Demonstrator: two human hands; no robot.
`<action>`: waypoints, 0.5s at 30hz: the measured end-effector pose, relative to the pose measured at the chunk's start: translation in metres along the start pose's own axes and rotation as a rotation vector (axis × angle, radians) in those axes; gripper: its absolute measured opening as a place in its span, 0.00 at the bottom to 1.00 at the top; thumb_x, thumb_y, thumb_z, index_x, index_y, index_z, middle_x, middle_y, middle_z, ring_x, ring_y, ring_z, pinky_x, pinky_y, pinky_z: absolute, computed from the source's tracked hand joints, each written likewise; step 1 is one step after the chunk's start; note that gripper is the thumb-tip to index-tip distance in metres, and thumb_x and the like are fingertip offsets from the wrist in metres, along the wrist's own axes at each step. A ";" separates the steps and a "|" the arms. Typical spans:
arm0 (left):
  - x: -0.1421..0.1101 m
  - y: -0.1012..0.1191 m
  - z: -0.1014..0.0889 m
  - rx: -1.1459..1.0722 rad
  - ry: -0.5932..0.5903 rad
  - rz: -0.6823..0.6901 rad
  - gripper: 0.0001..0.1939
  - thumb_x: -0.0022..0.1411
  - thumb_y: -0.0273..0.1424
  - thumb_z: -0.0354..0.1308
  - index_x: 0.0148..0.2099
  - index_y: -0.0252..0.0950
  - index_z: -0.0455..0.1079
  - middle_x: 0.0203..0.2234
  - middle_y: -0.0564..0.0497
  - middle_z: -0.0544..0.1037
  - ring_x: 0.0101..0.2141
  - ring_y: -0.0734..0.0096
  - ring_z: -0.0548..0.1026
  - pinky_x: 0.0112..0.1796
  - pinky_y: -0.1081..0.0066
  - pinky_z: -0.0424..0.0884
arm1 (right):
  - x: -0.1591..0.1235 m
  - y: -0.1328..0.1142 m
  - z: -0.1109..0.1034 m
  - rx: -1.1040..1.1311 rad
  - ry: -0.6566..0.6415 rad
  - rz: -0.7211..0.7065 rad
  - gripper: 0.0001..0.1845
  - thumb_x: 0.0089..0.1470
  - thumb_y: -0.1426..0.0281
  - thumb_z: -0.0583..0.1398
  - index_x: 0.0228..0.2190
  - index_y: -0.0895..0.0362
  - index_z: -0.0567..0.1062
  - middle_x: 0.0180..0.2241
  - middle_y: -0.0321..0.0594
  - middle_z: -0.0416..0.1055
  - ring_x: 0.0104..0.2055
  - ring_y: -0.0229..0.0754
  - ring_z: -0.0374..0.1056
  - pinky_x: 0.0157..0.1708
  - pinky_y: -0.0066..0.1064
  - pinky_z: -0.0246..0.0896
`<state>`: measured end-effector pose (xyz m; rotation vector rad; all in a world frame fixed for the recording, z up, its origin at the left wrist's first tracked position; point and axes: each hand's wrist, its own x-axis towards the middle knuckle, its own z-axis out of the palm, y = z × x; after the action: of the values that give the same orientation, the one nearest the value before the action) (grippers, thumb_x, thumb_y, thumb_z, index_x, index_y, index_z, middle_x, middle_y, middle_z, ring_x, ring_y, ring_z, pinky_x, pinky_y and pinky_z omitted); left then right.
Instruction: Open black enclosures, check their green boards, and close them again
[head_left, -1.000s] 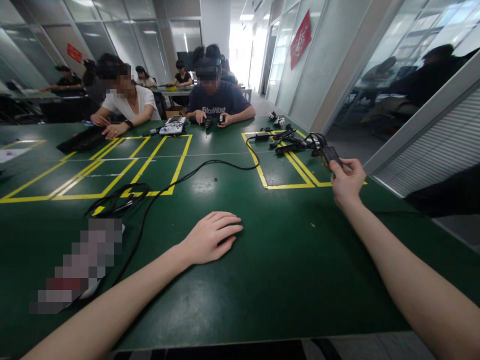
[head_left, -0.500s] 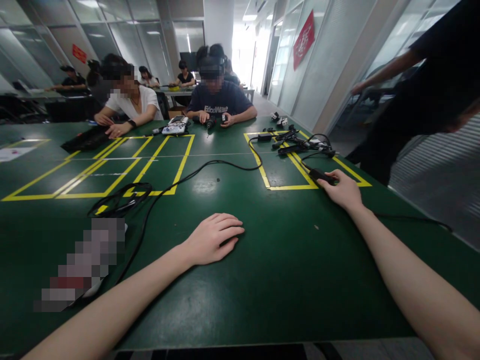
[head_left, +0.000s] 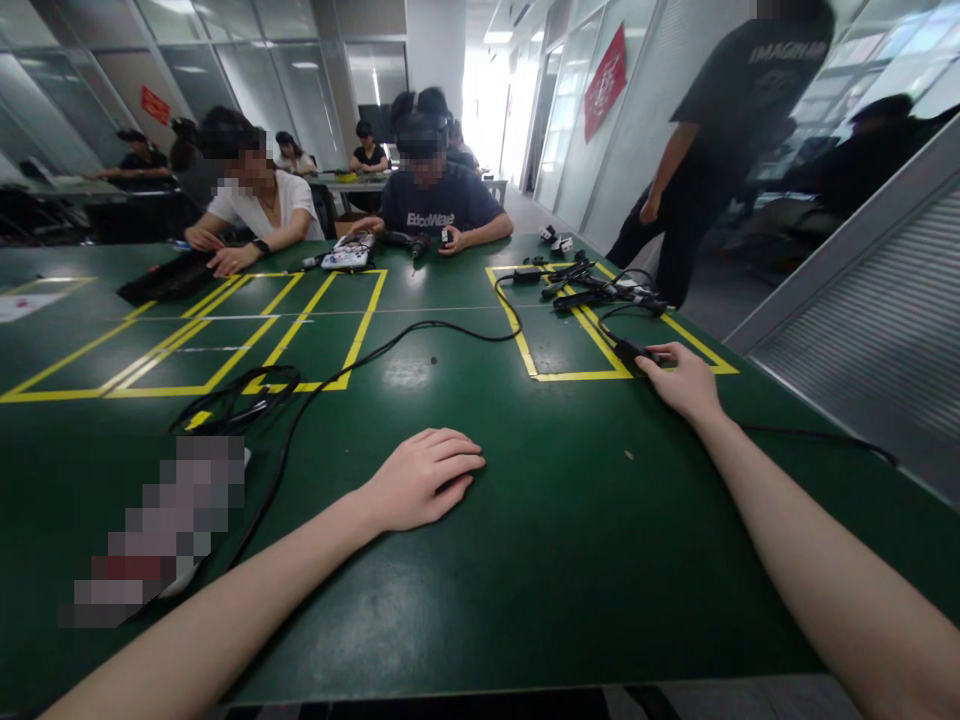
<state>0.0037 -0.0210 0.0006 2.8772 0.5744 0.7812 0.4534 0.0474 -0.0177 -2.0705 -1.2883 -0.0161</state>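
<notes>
My left hand (head_left: 429, 480) lies palm down on the green table (head_left: 525, 560), its fingers stretched out and slightly curved, holding nothing. Farther off to the right, my right hand (head_left: 681, 382) has its thumb and fingers closed around the end of a black power adapter (head_left: 628, 352). A thin cord curves from this adapter toward a tangle of black cables (head_left: 592, 290) just beyond it. Another cord (head_left: 817, 433) runs from beneath the right wrist to the table's right edge. The fingertips on the adapter are partly hidden.
A long black cable (head_left: 420, 325) crosses the table from a second black adapter (head_left: 527, 275) toward my left forearm. A coiled cable (head_left: 236, 398) and a blurred-out object (head_left: 165, 530) lie at left. Yellow tape (head_left: 367, 325) marks rectangles. Two people sit opposite, near a power drill (head_left: 415, 245) and a black tray (head_left: 165, 278).
Both my hands stay where they were. The standing person at right has moved away from the table. The person opposite has shifted one hand from the drill to the white object beside it.
</notes>
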 end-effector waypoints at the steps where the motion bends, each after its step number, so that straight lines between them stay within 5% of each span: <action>1: 0.000 0.000 0.000 0.000 0.001 0.000 0.13 0.74 0.29 0.52 0.54 0.37 0.75 0.49 0.45 0.82 0.51 0.61 0.79 0.52 0.60 0.76 | 0.000 0.000 0.000 0.013 0.009 0.015 0.19 0.56 0.59 0.61 0.45 0.56 0.80 0.43 0.50 0.80 0.41 0.54 0.75 0.40 0.41 0.67; 7: 0.000 0.000 0.000 -0.005 -0.006 0.001 0.12 0.74 0.29 0.52 0.53 0.36 0.75 0.49 0.45 0.82 0.51 0.62 0.79 0.51 0.60 0.76 | 0.002 -0.001 0.000 0.046 0.041 0.091 0.26 0.64 0.58 0.52 0.53 0.60 0.77 0.30 0.46 0.78 0.29 0.49 0.72 0.37 0.40 0.66; 11: -0.001 0.000 0.000 -0.010 -0.012 -0.002 0.12 0.74 0.29 0.53 0.52 0.37 0.76 0.49 0.45 0.82 0.51 0.62 0.79 0.51 0.61 0.76 | 0.005 0.003 -0.003 0.022 0.012 0.151 0.32 0.68 0.57 0.45 0.47 0.66 0.80 0.20 0.46 0.72 0.24 0.50 0.67 0.33 0.39 0.64; 15: -0.001 -0.001 0.000 -0.005 -0.024 -0.001 0.12 0.74 0.29 0.52 0.51 0.36 0.76 0.49 0.45 0.82 0.50 0.62 0.79 0.50 0.61 0.76 | 0.010 0.007 -0.003 0.012 0.032 0.092 0.36 0.69 0.58 0.41 0.48 0.72 0.78 0.21 0.51 0.72 0.23 0.51 0.67 0.29 0.41 0.63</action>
<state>0.0023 -0.0209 -0.0001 2.8775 0.5704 0.7458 0.4648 0.0513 -0.0156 -2.1085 -1.1707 0.0001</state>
